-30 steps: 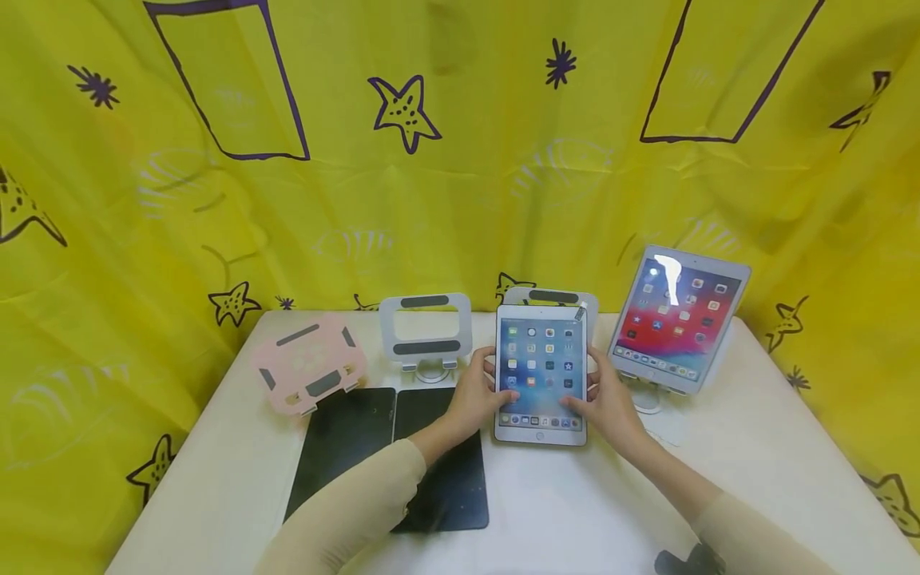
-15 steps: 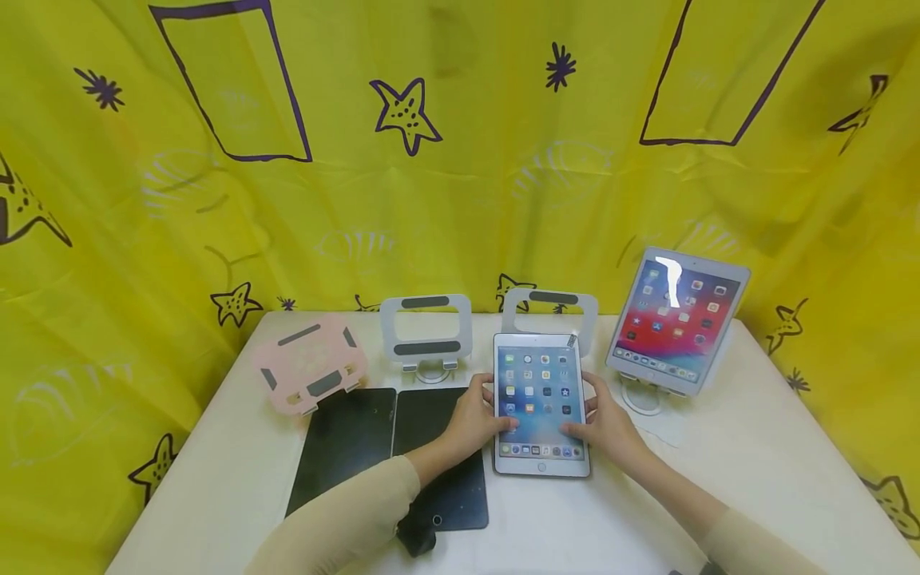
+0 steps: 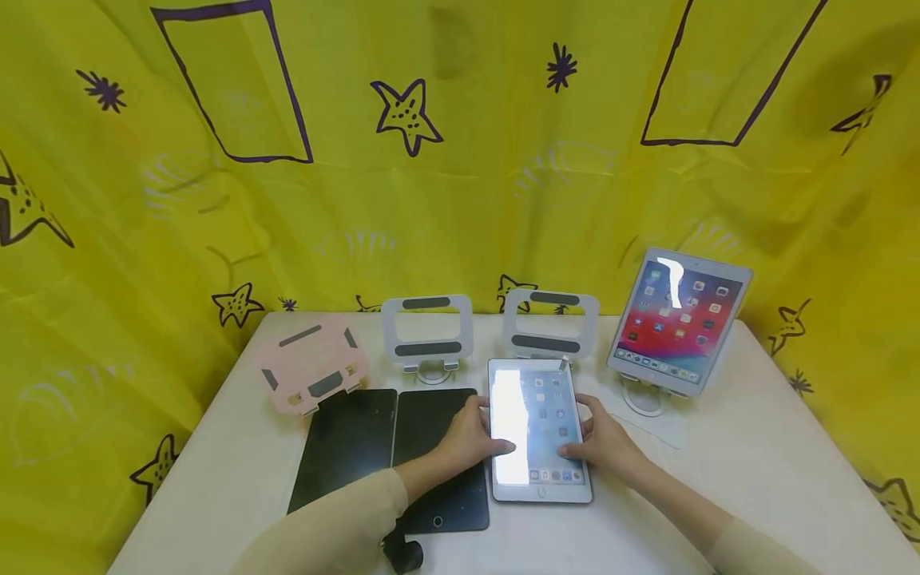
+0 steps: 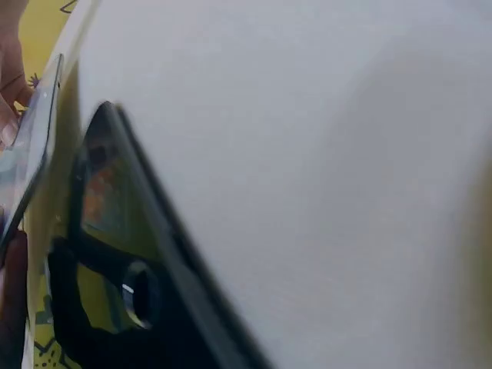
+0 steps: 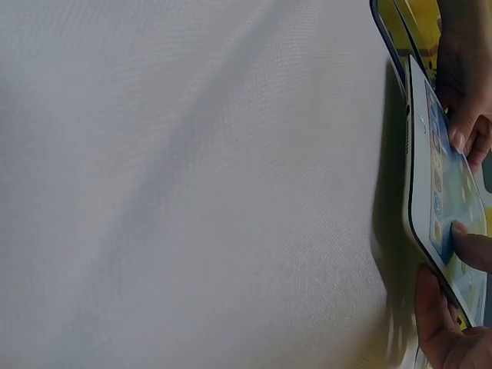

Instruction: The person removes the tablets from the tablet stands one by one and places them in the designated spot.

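White tablet (image 3: 542, 427), screen lit, is what we see gripped between the left hand (image 3: 465, 435) and the right hand (image 3: 607, 439), over the middle of the bench (image 3: 542, 547). Behind everything hangs the yellow curtain (image 3: 460, 208), the largest thing before us, printed with stars and purple outlines. Next in size comes the bench itself, spread with white cloth. On it we find the left black tablet (image 3: 348, 435) and the right black tablet (image 3: 456, 495) lying flat side by side, both partly covered from our view by the left forearm in its pale sleeve (image 3: 323, 527). The right one lies just beside the white tablet. At the right, we see the propped tablet (image 3: 668, 319), its screen red and blue, leaning on a ring-based stand (image 3: 641, 403). Across the back left sits the pink stand (image 3: 312, 359); then come two pale grey ones, the left grey stand (image 3: 428, 349) and the right grey stand (image 3: 546, 343), the latter behind the white tablet's top edge. Both hands hold the tablet by its long sides, thumbs on the glass; from the right wrist we see fingers beneath the edge and a shadow on the cloth under it. Smaller still, a glare strip (image 3: 510, 415) whitens the left of the screen.
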### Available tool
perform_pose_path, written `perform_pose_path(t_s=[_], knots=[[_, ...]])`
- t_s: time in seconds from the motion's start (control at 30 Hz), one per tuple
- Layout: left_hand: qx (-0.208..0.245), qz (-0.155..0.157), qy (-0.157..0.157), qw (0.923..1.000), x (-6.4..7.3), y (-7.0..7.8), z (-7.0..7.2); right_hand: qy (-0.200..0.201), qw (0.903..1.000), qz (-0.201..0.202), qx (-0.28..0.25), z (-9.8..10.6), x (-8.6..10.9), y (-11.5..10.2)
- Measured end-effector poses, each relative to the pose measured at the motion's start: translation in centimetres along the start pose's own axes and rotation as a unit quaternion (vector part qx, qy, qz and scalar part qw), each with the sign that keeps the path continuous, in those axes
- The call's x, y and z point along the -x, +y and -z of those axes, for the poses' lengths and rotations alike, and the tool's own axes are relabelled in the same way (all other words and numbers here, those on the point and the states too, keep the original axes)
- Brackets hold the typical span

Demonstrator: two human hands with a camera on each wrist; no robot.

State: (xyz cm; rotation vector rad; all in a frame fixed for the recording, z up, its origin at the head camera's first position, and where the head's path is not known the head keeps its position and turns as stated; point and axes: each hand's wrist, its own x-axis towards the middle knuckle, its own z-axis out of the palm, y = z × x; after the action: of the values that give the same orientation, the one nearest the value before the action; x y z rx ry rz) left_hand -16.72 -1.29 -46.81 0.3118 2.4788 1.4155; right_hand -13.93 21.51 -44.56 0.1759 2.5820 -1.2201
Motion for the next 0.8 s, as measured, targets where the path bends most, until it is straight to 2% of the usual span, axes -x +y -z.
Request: perform_pose_path(t_s=[0.17,0.33,0.6,0.8], knots=[[0.008,0.001,-0.028,0.9996,0.6,-0.4,0.1,-0.01,0.9998,-0.004,0.017,-0.2,0.3,0.0],[0.021,0.007,-0.038,0.999,1.2,-0.1,0.3,-0.014,0.9996,-0.005,0.025,-0.3,0.7,0.1],[0.024,0.01,-0.056,0.9981,1.3,-0.4,0.3,-0.027,0.9995,-0.015,0.001,-0.5,0.9,0.5],[0.013,0.047,-0.078,0.9958,0.7,-0.1,0.6,-0.032,0.9992,-0.02,-0.015,-0.6,0.6,0.9]])
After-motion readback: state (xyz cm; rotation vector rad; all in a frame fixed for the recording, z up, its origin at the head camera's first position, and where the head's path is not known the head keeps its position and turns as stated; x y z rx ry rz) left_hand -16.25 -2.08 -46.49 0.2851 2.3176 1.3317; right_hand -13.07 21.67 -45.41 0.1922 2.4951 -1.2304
